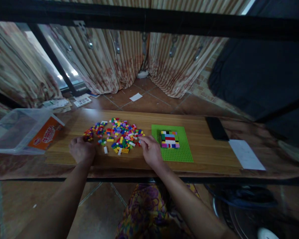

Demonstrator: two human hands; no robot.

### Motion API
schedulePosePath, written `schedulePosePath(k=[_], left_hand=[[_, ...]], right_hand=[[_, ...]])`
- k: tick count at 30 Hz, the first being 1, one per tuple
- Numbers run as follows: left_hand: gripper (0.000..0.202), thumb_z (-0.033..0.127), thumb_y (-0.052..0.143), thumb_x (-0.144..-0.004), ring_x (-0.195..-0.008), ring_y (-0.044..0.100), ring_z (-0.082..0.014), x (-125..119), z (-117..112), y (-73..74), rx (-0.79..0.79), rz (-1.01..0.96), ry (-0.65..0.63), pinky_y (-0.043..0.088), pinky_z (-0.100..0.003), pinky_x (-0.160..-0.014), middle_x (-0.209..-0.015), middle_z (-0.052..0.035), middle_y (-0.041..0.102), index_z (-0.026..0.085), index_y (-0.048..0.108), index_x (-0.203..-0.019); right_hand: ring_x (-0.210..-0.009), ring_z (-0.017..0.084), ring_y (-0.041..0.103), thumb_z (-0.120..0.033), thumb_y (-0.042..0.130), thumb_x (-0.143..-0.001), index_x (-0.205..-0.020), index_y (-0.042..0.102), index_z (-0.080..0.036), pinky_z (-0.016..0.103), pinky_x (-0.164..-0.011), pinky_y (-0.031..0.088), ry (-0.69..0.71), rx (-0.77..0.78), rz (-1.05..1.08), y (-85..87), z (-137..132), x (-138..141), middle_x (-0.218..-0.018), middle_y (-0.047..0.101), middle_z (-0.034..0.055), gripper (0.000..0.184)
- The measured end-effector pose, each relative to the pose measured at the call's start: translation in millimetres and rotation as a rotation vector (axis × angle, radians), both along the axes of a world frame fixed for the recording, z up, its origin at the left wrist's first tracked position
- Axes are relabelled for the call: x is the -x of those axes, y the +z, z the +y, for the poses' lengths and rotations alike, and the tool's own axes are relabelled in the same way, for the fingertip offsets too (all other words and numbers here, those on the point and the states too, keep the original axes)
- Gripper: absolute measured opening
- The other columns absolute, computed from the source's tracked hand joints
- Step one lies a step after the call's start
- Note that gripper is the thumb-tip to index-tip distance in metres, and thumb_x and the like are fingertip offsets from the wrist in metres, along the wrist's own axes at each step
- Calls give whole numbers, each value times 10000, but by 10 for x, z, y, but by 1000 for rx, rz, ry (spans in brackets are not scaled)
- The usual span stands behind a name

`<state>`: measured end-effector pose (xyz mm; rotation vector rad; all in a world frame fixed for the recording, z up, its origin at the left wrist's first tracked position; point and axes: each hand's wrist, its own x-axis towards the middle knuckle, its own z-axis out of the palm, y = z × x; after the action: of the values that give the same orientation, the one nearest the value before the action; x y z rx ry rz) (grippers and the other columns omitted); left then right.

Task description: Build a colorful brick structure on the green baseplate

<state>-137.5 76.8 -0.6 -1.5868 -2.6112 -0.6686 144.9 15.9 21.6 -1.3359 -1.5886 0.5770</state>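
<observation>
A loose pile of coloured building bricks is spread over the wooden board. At its left edge, my left hand rests with curled fingers touching the bricks there; whatever lies under the fingertips is hidden. My right hand is at the pile's right edge, thumb and fingers pinched together, with a small pale brick showing at the tips. Just right of that hand lies a green baseplate. On it stands a squarish block of joined bricks in white, red, blue, pink and other colours.
A clear plastic tub with an orange label stands at the left. Toward the right are a black phone and a white sheet of paper on the table. A dark metal bar crosses above, with curtains behind.
</observation>
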Motion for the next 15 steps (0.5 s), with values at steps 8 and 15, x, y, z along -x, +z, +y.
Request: schedulePosePath(k=[8, 15], left_hand=[[413, 163, 431, -815, -1145, 482, -321, -4, 5, 5, 0, 2, 8, 390, -442, -988, -1176, -198, 584, 70, 654, -1150], [443, 167, 430, -807, -1161, 473, -324, -42, 1, 65, 52, 29, 19, 380, -432, -1000, -1186, -215, 570, 34, 632, -1178]], right_hand=[[-818, 176, 657, -372, 622, -840, -947, 712, -229, 331, -761, 549, -187, 156, 357, -171, -507, -511, -966, 674, 49, 200], [-925, 216, 648, -388, 585, -860, -1045, 691, -203, 382, -844, 521, -353, 116, 43, -126, -672, -1041, -1040, 672, 93, 283]])
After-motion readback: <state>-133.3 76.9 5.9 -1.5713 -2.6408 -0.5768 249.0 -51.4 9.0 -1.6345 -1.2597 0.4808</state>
